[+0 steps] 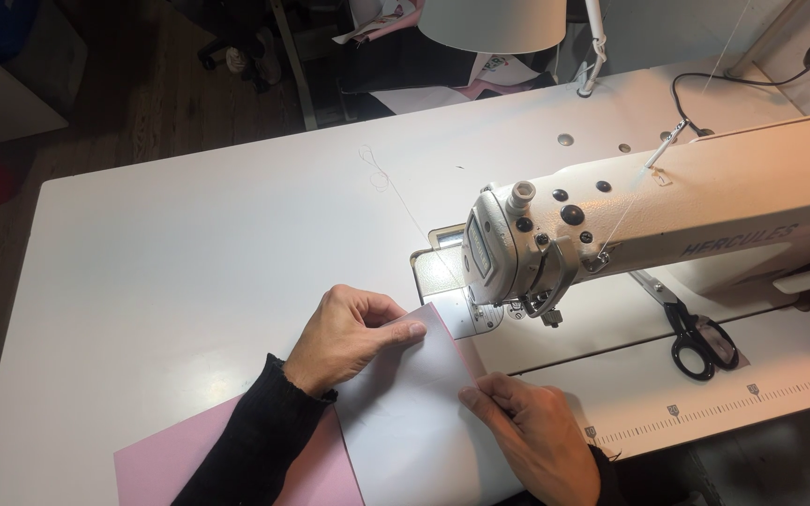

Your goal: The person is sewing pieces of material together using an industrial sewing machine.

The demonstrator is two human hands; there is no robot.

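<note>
Both hands press flat: my left hand (353, 333) and right hand (532, 426) pin the pale fabric panel (419, 412) before the sewing machine (611, 230). Next, I judge, its corner must slide squarely under the presser foot (517, 309).

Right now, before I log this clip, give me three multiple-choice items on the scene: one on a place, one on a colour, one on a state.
1. Where do the scissors lie?
A. under the sewing machine arm, on the table
B. on the floor
C. in the left hand

2. What colour is the larger fabric sheet under the grey piece?
A. green
B. pink
C. black

3. How do the hands meet the grey piece?
A. both lifted clear
B. only the right hand touches it
C. both press flat on it

Answers: 1 A, black handles show below the arm; 2 B, pink shows beside the left sleeve; 3 C, fingers of both rest on it.
</note>
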